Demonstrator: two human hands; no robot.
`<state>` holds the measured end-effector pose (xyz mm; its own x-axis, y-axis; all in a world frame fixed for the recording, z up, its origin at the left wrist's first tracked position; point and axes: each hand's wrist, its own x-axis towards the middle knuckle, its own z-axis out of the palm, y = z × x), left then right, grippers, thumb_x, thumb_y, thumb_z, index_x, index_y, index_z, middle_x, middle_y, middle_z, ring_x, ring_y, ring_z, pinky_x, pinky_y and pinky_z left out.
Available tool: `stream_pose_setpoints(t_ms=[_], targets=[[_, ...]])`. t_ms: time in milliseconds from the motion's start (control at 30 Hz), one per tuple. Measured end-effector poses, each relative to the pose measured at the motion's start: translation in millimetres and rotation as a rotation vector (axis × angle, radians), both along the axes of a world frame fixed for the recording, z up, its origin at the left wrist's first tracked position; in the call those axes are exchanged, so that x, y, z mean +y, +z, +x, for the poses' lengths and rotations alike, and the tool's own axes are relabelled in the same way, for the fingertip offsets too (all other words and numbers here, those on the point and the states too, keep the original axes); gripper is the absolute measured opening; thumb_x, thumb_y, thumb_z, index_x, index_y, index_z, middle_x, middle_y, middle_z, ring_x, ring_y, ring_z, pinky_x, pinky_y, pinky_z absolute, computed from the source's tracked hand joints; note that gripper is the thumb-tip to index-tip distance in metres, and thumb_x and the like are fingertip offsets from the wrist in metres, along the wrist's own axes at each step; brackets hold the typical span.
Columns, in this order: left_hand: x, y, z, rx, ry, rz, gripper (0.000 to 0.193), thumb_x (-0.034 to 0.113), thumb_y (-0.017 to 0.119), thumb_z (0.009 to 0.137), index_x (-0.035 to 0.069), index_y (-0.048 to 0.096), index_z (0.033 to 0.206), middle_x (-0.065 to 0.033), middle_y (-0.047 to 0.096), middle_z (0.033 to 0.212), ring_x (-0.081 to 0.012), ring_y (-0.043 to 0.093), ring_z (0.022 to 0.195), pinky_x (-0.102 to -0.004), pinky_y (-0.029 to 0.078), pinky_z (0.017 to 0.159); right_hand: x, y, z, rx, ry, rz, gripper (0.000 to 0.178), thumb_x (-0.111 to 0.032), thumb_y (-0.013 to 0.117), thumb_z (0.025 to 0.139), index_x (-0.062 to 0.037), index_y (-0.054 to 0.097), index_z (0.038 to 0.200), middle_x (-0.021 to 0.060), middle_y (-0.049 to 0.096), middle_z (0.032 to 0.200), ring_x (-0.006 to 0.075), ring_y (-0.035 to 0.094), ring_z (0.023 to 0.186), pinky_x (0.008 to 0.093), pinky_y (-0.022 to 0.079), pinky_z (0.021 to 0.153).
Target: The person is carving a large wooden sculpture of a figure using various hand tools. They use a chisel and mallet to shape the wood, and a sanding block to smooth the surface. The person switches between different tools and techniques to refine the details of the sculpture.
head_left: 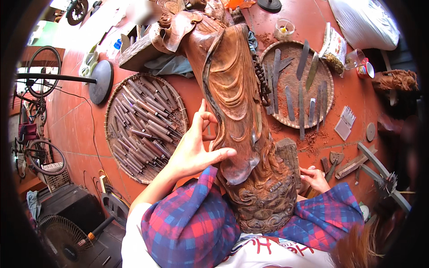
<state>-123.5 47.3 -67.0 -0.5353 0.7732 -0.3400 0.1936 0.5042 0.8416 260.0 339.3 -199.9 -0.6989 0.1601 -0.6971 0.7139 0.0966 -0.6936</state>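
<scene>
A large carved wooden statue (228,89) with flowing drapery folds lies tilted across my lap, its ornate base close to my body. My left hand (201,136) is open beside the drapery, thumb and fingers spread, the thumb resting on or just over the wood. My right hand (316,178) is by the base, next to a rough wooden block (288,161). Its fingers are loosely bent and apart, with no tool visible in them. Whether the fingertips touch the block, I cannot tell.
Left of the statue, a round woven tray (182,105) holds many wooden-handled carving tools. On the right another woven tray (295,67) carries flat metal files. Nearby are a box of small bits (345,123), a metal stand (389,181) and a fan (67,236).
</scene>
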Motion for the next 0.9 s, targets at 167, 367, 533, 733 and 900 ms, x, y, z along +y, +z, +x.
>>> stream_pose_setpoints(t_ms=[167, 367, 533, 733, 900], targets=[[-2, 12, -4, -0.363, 0.113, 0.121, 0.088, 0.029, 0.086, 0.070, 0.010, 0.031, 0.136, -0.0077, 0.045, 0.134, -0.0208, 0.042, 0.127, -0.0403, 0.030, 0.106, 25, 43, -54, 0.023, 0.179, 0.239, 0.028, -0.010, 0.066, 0.086, -0.0003, 0.067, 0.112, 0.0145, 0.072, 0.098, 0.0158, 0.068, 0.091, 0.0310, 0.054, 0.081], [6, 8, -4, -0.245, 0.208, 0.125, 0.112, 0.040, 0.090, 0.059, 0.007, 0.027, 0.145, -0.0056, 0.035, 0.146, -0.0203, 0.028, 0.139, -0.0414, 0.026, 0.109, 87, 125, -170, 0.112, 0.321, 0.358, 0.019, -0.015, 0.069, 0.085, -0.0010, 0.070, 0.097, 0.0059, 0.070, 0.077, 0.0101, 0.066, 0.070, 0.0280, 0.053, 0.064], [14, 1, -4, -0.240, 0.233, 0.190, 0.112, 0.045, 0.091, 0.056, 0.004, 0.028, 0.140, -0.0113, 0.025, 0.151, -0.0243, 0.029, 0.139, -0.0436, 0.026, 0.111, 130, 93, -246, 0.076, 0.550, 0.711, 0.019, -0.022, 0.071, 0.080, -0.0029, 0.068, 0.080, 0.0132, 0.068, 0.072, 0.0262, 0.067, 0.071, 0.0397, 0.051, 0.068], [-1, -22, -10, -0.272, 0.131, 0.356, 0.099, 0.051, 0.089, 0.053, 0.005, 0.040, 0.126, -0.0193, 0.000, 0.159, -0.0283, 0.031, 0.140, -0.0434, 0.031, 0.112, 131, 35, -256, -0.221, 0.512, 0.875, 0.018, -0.023, 0.076, 0.076, -0.0069, 0.071, 0.080, 0.0138, 0.071, 0.082, 0.0285, 0.069, 0.084, 0.0413, 0.053, 0.076], [-10, -31, -21, -0.358, 0.164, 0.429, 0.091, 0.049, 0.087, 0.060, 0.005, 0.045, 0.128, -0.0198, 0.001, 0.159, -0.0314, 0.031, 0.141, -0.0427, 0.032, 0.110, 121, -7, -214, -0.256, 0.164, 0.784, 0.019, -0.025, 0.079, 0.073, -0.0086, 0.074, 0.081, 0.0122, 0.071, 0.079, 0.0254, 0.070, 0.080, 0.0390, 0.054, 0.075]])
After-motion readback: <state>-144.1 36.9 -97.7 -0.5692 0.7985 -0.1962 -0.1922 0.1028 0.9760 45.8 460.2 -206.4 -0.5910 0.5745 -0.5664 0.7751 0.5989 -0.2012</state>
